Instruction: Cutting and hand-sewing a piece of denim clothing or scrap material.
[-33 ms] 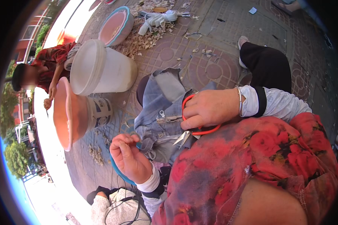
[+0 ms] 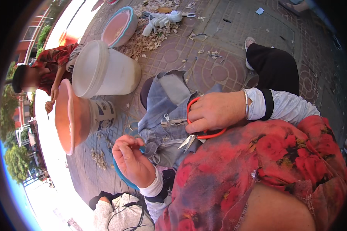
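Note:
Red-handled scissors [image 2: 219, 134] are in my right hand [image 2: 216, 109], whose fingers wrap round the handles. The blades point to the lower left, slightly apart, over a faded blue denim garment [image 2: 154, 119] with a metal zipper [image 2: 175, 122]. This denim lies across my lap. To the left of it my left hand [image 2: 133, 159] is raised palm up, with the fingers curled in and the thumb against them. Whether anything small is pinched there I cannot make out. Partly behind that hand shows the rim of a blue basin [image 2: 123, 178].
At left stand a white bucket [image 2: 119, 73] and a wide orange basin [image 2: 79, 119] on a smaller pail [image 2: 103, 114]. A person in red [image 2: 58, 59] sits beyond. A pink-and-blue basin [image 2: 121, 27] stands by scattered peelings [image 2: 152, 44]. Another person's patterned sleeve [image 2: 121, 213] is at the bottom.
My left hand has shifted very slightly, its fingers curling a little differently. My right hand, the scissors and the denim look the same.

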`<state>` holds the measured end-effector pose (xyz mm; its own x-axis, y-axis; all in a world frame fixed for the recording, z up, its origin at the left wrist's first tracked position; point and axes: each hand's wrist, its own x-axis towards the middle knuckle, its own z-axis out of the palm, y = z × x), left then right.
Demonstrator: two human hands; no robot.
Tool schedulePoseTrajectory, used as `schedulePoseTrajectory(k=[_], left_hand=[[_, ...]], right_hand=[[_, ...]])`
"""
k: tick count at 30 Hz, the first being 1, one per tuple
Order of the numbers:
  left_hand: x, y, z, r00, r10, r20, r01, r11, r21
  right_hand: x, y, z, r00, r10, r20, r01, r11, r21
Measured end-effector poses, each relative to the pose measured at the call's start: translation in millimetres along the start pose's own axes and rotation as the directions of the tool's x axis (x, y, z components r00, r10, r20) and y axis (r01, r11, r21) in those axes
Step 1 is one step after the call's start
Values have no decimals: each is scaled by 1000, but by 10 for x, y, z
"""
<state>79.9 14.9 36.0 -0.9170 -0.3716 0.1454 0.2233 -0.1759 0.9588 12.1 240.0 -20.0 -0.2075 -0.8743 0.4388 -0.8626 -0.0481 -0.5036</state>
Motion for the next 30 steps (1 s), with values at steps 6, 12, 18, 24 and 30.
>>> schedulePoseTrajectory(k=[6, 12, 18, 24, 30], left_hand=[[68, -38, 4, 933, -298, 200, 115, 775, 621], [73, -177, -40, 940, -245, 236, 116, 884, 452], [169, -72, -89, 904, -425, 44, 426, 887, -179], [186, -40, -186, 900, -118, 419, 257, 921, -292], [-14, -51, 35, 872, -175, 457, -269, 609, 746]], right_hand=[[33, -33, -16, 998, 38, 50, -37, 999, -28], [7, 2, 5, 1000, 5, 5, -5, 1000, -20], [-17, 31, 26, 1000, 22, 12, -22, 1000, 22], [1, -7, 22, 999, 29, 18, -29, 1000, 11], [-12, -15, 17, 1000, 16, 3, -16, 1000, -6]])
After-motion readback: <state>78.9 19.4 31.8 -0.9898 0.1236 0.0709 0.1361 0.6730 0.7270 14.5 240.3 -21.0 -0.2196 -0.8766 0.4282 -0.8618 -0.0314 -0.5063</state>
